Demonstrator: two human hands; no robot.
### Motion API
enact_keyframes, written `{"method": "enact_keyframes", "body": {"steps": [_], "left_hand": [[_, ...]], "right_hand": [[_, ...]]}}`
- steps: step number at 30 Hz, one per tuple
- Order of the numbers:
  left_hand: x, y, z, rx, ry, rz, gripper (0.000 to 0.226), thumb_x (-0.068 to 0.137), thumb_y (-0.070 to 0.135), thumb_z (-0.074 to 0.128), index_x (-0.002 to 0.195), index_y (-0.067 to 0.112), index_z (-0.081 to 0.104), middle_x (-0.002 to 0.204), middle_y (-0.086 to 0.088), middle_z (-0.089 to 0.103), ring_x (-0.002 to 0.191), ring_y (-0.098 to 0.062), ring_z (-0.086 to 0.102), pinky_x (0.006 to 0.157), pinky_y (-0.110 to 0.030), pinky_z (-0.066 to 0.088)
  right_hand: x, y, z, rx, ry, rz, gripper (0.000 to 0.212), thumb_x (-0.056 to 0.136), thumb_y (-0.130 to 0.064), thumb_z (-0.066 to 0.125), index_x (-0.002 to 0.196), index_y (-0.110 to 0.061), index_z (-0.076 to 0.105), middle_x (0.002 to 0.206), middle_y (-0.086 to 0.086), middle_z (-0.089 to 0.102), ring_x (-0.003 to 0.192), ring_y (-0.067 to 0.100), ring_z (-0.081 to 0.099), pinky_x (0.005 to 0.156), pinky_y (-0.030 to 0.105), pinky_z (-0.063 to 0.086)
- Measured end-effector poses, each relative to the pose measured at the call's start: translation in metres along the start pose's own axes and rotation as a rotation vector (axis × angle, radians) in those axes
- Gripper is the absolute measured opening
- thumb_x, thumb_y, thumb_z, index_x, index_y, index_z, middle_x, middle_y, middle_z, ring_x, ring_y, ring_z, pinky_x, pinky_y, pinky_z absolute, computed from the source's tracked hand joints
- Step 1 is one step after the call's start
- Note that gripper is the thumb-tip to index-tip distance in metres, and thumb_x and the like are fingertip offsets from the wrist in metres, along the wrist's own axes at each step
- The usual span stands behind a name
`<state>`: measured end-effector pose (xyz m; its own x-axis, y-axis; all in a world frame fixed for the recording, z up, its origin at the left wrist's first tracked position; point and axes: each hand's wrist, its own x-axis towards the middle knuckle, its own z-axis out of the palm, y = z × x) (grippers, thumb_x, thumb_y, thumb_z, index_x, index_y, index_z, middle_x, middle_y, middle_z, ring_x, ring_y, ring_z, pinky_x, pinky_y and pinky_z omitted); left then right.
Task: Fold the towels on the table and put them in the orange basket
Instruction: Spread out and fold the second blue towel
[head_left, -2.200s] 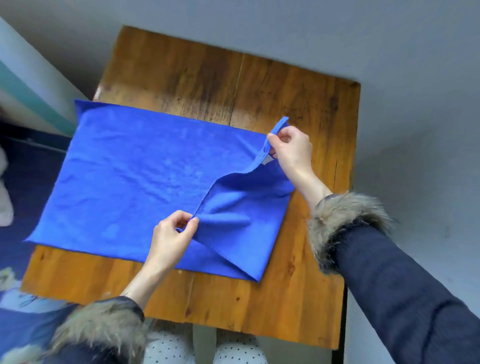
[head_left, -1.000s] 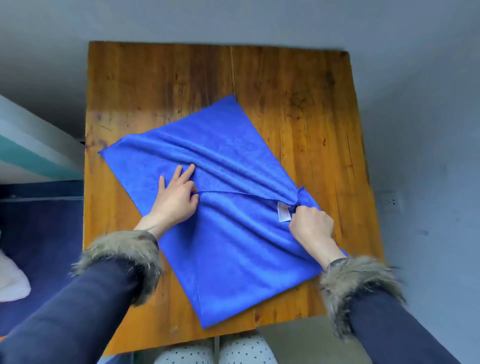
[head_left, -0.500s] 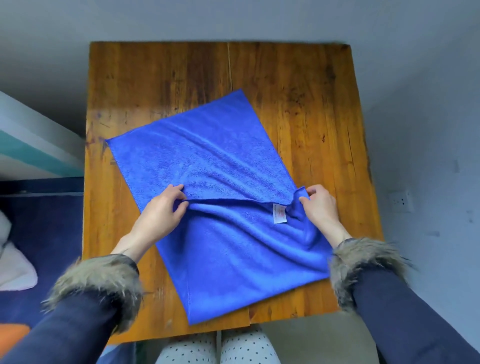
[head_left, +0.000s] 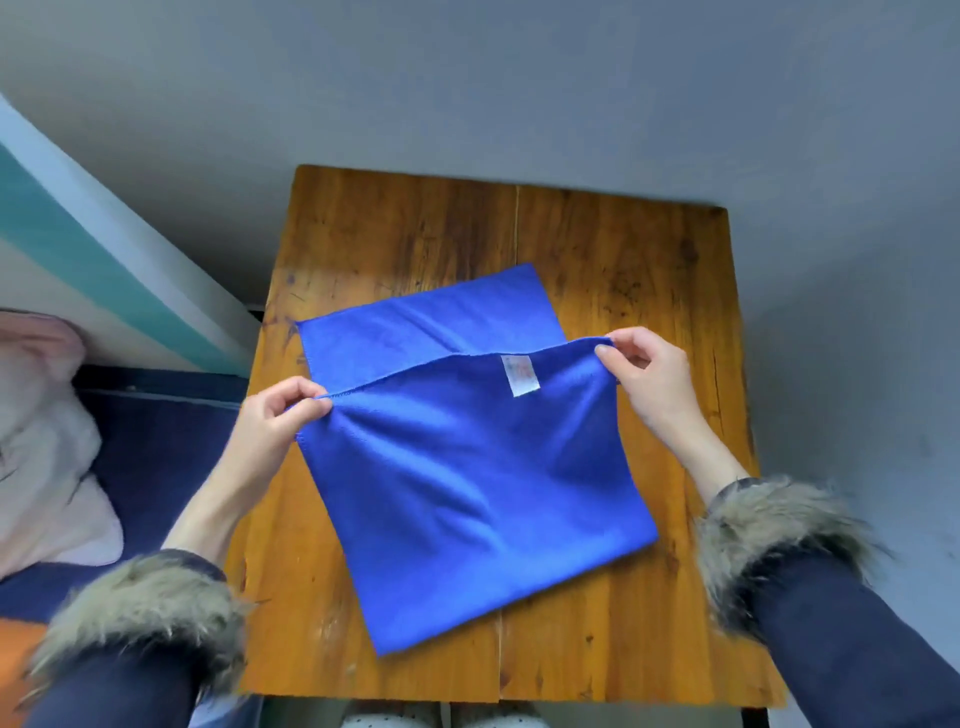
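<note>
We see a pale cushion (head_left: 47, 441) left of the table (head_left: 649, 291); our left hand (head_left: 275, 415) and right hand (head_left: 649, 379) pinch the blue towel (head_left: 467, 493) corners; its white tag (head_left: 519, 375) is unreadable.

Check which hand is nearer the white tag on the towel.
Right hand: it pinches the towel corner just right of the white tag. Left hand grips the far left corner.

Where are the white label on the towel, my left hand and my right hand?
white label (head_left: 520, 375), head view, middle of the tag.
left hand (head_left: 278, 415), head view, back of the hand.
right hand (head_left: 649, 375), head view, palm side.
</note>
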<state>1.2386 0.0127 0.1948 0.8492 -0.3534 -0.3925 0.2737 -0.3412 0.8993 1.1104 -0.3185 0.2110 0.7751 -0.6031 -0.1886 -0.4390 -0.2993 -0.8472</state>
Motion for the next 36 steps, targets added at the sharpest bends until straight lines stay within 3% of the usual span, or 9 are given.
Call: {"method": "enact_keyframes", "body": {"steps": [3, 6, 11, 16, 19, 24, 29, 32, 36], "left_hand": [[0.028, 0.001, -0.016, 0.023, 0.131, 0.018, 0.009, 0.081, 0.023, 0.067, 0.072, 0.022, 0.066, 0.068, 0.008, 0.060, 0.065, -0.009, 0.048, 0.064, -0.027, 0.037], [0.063, -0.013, -0.021, 0.217, 0.229, 0.000, 0.012, 0.085, 0.021, 0.065, 0.074, 0.025, 0.066, 0.070, 0.005, 0.061, 0.065, -0.012, 0.049, 0.064, -0.027, 0.041], [0.107, -0.037, -0.030, 0.490, 0.287, -0.020, 0.010, 0.082, 0.029, 0.070, 0.075, 0.025, 0.064, 0.074, 0.009, 0.061, 0.065, -0.004, 0.053, 0.058, -0.018, 0.037], [0.137, -0.052, -0.022, 0.696, 0.137, 0.120, 0.008, 0.082, 0.017, 0.070, 0.078, 0.011, 0.067, 0.133, -0.009, 0.051, 0.125, -0.024, 0.042, 0.103, -0.031, 0.031], [0.147, -0.058, -0.019, 0.706, 0.064, 0.157, 0.006, 0.083, 0.014, 0.069, 0.080, 0.010, 0.066, 0.150, -0.004, 0.033, 0.140, -0.018, 0.026, 0.112, -0.026, 0.017], [0.149, -0.061, -0.013, 0.765, 0.063, 0.216, 0.006, 0.080, 0.011, 0.071, 0.078, 0.007, 0.067, 0.131, -0.013, 0.050, 0.121, -0.031, 0.042, 0.102, -0.029, 0.025], [0.146, -0.054, -0.006, 0.616, 0.106, 0.133, 0.003, 0.083, 0.016, 0.069, 0.082, 0.014, 0.067, 0.102, -0.001, 0.058, 0.099, -0.018, 0.051, 0.084, -0.019, 0.032], [0.139, -0.045, -0.009, 0.520, 0.127, 0.097, 0.003, 0.084, 0.019, 0.068, 0.081, 0.018, 0.066, 0.090, 0.004, 0.063, 0.087, -0.011, 0.054, 0.070, -0.013, 0.036], [0.121, -0.030, -0.020, 0.360, 0.186, 0.063, 0.004, 0.084, 0.018, 0.068, 0.083, 0.014, 0.069, 0.086, 0.000, 0.067, 0.076, -0.008, 0.056, 0.064, -0.008, 0.043]], "right_hand": [[0.039, -0.016, 0.016, 0.016, 0.018, -0.050, 0.012, 0.088, -0.020, 0.061, 0.079, -0.029, 0.062, 0.076, -0.013, 0.063, 0.072, 0.003, 0.057, 0.068, 0.015, 0.046], [0.084, -0.009, 0.039, -0.025, 0.014, -0.024, 0.006, 0.088, -0.019, 0.059, 0.084, -0.020, 0.063, 0.077, -0.007, 0.063, 0.076, 0.012, 0.058, 0.073, 0.028, 0.047], [0.137, 0.016, 0.069, -0.137, 0.024, 0.034, 0.009, 0.087, -0.017, 0.057, 0.080, -0.022, 0.060, 0.072, -0.012, 0.058, 0.070, 0.010, 0.053, 0.064, 0.020, 0.040], [0.163, 0.033, 0.085, -0.473, -0.082, -0.082, 0.007, 0.086, -0.015, 0.056, 0.089, -0.015, 0.063, 0.099, 0.006, 0.060, 0.091, 0.019, 0.052, 0.076, 0.021, 0.033], [0.173, 0.037, 0.092, -0.615, -0.186, -0.185, 0.009, 0.085, -0.011, 0.060, 0.090, -0.005, 0.065, 0.126, 0.015, 0.055, 0.117, 0.029, 0.048, 0.092, 0.024, 0.032], [0.175, 0.035, 0.103, -0.669, -0.314, -0.281, 0.007, 0.085, -0.011, 0.060, 0.088, -0.006, 0.065, 0.137, 0.012, 0.048, 0.123, 0.028, 0.043, 0.098, 0.025, 0.029], [0.170, 0.032, 0.108, -0.440, -0.212, -0.124, 0.007, 0.084, -0.010, 0.061, 0.077, -0.010, 0.062, 0.102, 0.006, 0.058, 0.093, 0.014, 0.051, 0.073, 0.014, 0.030], [0.168, 0.027, 0.099, -0.266, -0.174, 0.043, 0.014, 0.083, -0.015, 0.063, 0.071, -0.016, 0.060, 0.073, -0.006, 0.057, 0.072, 0.012, 0.051, 0.062, 0.020, 0.036], [0.151, 0.012, 0.071, 0.021, -0.118, 0.144, 0.020, 0.082, -0.010, 0.065, 0.066, -0.019, 0.059, 0.072, -0.003, 0.057, 0.063, 0.006, 0.049, 0.055, 0.014, 0.040]]}}
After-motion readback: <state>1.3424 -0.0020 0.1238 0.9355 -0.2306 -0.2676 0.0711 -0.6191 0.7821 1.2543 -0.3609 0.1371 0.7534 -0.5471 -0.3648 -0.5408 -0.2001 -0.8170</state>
